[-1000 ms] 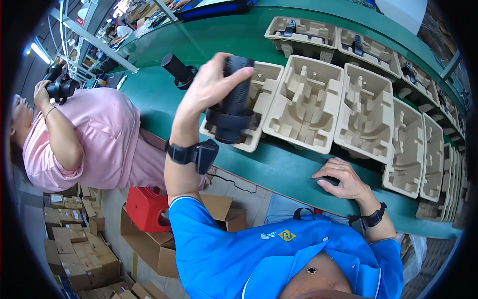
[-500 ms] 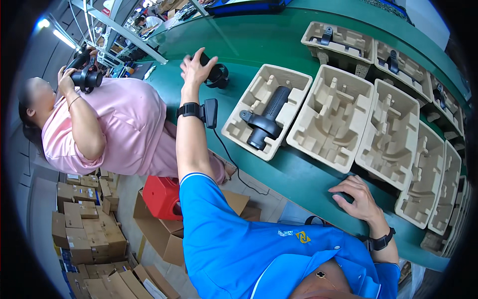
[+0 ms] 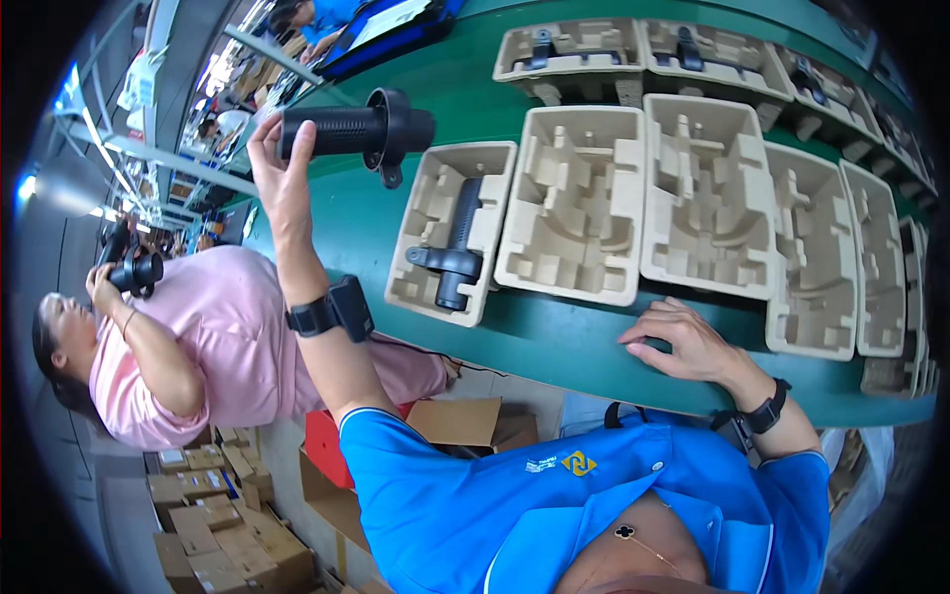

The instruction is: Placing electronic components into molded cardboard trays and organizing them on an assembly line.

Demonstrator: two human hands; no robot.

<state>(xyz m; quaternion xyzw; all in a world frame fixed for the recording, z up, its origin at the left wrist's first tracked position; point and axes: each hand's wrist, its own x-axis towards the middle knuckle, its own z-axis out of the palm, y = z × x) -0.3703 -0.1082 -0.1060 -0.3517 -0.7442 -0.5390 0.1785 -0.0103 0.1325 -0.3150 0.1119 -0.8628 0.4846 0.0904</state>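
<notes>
A black cylindrical device (image 3: 341, 131) with a ribbed, slotted body and a ring collar with a tab is held up above the green table, lying nearly level. My left hand (image 3: 285, 173) is closed around its left end, the thumb on the near side. Just to its right, a similar black cylinder (image 3: 461, 238) lies in the leftmost beige molded-pulp tray (image 3: 404, 282). My right hand (image 3: 688, 342) rests on the table near its front edge, fingers loosely bent and thumb apart, holding nothing. It lies in front of an unfilled pulp tray (image 3: 712, 272).
More pulp trays (image 3: 816, 337) continue to the right. Behind them a row of trays (image 3: 569, 69) holds black parts. At my left a person in pink (image 3: 213, 337) holds a similar black device (image 3: 136, 272). Cardboard boxes (image 3: 233, 540) and a red container (image 3: 325, 445) are below the table.
My left hand has taken hold of the black device and lifted it off the table. The view has turned, and my right hand still rests by the trays.
</notes>
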